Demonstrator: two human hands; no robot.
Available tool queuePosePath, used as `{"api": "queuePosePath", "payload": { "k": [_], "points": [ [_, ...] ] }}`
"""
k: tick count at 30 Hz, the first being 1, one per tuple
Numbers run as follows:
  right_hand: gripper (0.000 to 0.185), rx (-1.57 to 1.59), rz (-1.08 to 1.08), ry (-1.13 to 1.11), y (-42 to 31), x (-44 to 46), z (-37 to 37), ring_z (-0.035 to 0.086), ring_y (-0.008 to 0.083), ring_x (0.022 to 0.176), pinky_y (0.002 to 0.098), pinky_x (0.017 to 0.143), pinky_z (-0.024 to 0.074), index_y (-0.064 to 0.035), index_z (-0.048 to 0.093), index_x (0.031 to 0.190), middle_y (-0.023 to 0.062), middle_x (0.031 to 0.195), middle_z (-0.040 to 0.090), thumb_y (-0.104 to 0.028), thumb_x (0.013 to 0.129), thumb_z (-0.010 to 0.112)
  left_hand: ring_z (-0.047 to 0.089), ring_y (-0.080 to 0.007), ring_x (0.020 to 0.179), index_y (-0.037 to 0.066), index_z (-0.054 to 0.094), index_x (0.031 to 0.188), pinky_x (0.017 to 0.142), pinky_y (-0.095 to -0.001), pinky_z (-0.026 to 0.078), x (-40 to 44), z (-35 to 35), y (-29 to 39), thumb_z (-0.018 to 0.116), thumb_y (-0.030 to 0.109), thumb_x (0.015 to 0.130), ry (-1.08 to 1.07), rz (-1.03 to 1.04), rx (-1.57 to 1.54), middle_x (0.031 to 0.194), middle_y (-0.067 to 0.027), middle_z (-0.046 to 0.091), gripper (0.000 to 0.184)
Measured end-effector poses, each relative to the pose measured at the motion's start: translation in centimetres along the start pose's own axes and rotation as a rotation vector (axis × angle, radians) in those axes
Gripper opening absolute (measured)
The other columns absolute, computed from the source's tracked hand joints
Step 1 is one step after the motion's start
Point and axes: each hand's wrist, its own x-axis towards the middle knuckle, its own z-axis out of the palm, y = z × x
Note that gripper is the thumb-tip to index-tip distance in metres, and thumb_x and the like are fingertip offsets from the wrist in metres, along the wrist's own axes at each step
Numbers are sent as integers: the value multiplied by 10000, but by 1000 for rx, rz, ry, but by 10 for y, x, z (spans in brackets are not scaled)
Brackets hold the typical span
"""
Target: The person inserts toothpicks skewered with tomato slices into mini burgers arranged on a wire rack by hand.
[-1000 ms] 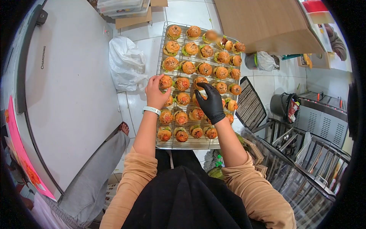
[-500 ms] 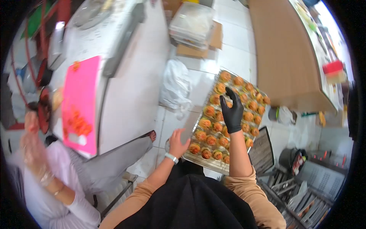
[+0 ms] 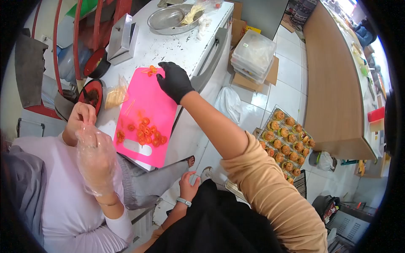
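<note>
While our bare left hand (image 3: 188,188) hangs low beside our black clothing (image 3: 219,215), fingers loosely spread and nothing visible in it, the work lies on the pink cutting board (image 3: 145,98). At its near end we see a heap of tomato slices (image 3: 145,133); to the left, a co-worker's hands (image 3: 96,156) come together, though we cannot tell what they pinch. Farther up, our black-gloved right hand (image 3: 175,81) is open, thumb and fingers parted, just beside the tomato pieces on thin sticks (image 3: 150,71). We judge this to be a pick-up step, calling for thumb and forefinger to close on one stick without nudging its neighbours. Well off to our right, small burgers (image 3: 285,149) stand in rows on a tray (image 3: 267,120). Beyond the board, a round metal dish (image 3: 168,19) sits on the white freezer (image 3: 168,50).
</note>
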Motion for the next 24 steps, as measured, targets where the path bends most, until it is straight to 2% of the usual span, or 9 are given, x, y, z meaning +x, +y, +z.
{"api": "queuePosePath", "payload": {
  "k": [2, 5, 6, 11, 12, 13, 20, 23, 24],
  "points": [
    [233, -26, 42, -6, 1, 16, 14, 637, 356, 863, 429, 790, 505, 8, 658, 940, 208, 905, 655, -180, 816, 595, 602, -338, 949, 37, 627, 983, 834, -407, 475, -1, -7, 1, 699, 118, 766, 0, -4, -14, 993, -152, 625, 243],
    [245, -53, 151, -188, 1, 32, 22, 629, 372, 844, 423, 793, 499, 1, 667, 981, 221, 863, 650, -183, 832, 606, 599, -340, 949, 24, 627, 970, 852, -406, 469, -4, -14, 0, 692, 113, 773, -7, -23, -14, 993, -156, 629, 226],
    [209, -95, 145, -211, 0, 34, 23, 625, 384, 823, 435, 777, 497, 6, 674, 903, 225, 832, 649, -177, 824, 610, 597, -340, 952, 26, 628, 969, 858, -407, 466, -7, -14, -4, 693, 114, 773, 0, -32, -15, 994, -155, 630, 224],
    [141, 65, 194, -161, 19, 40, 46, 639, 379, 755, 448, 711, 500, -21, 660, 749, 222, 778, 649, -142, 775, 591, 580, -339, 976, 39, 632, 961, 875, -421, 454, -10, -7, -18, 709, 143, 767, -15, 15, -21, 997, -151, 630, 233],
    [169, -46, 193, -152, 14, 40, 43, 638, 380, 738, 452, 698, 500, -25, 666, 707, 225, 760, 645, -163, 770, 593, 580, -338, 969, 42, 630, 958, 866, -424, 457, -12, -4, -23, 709, 144, 769, -23, 7, -7, 998, -149, 628, 229],
    [148, -19, 225, -170, 10, 42, 38, 648, 381, 773, 465, 723, 519, -37, 678, 720, 212, 806, 657, -166, 729, 606, 579, -337, 970, 42, 629, 959, 863, -423, 457, -11, -3, -21, 707, 143, 770, -51, -10, 12, 999, -148, 627, 228],
    [152, -39, 71, -316, -5, 17, 21, 624, 396, 725, 463, 687, 504, -20, 668, 737, 211, 760, 646, -140, 772, 581, 591, -334, 938, 28, 630, 940, 844, -415, 463, -3, -7, -1, 691, 113, 783, -68, 2, 0, 975, -145, 632, 188],
    [132, 85, 7, -101, -15, -9, -11, 641, 351, 789, 411, 711, 513, -18, 662, 872, 208, 855, 651, -109, 803, 597, 602, -268, 907, 4, 625, 961, 828, -359, 464, 10, 3, 16, 666, 118, 833, -26, 61, -110, 957, -119, 639, 175],
    [144, 230, 76, -47, -19, -23, -31, 648, 302, 817, 371, 734, 510, -18, 649, 939, 187, 884, 658, -98, 829, 602, 606, -235, 895, -7, 622, 972, 820, -332, 464, 13, 6, 24, 656, 124, 857, -1, 65, -154, 951, -105, 642, 178]
  ]
}}
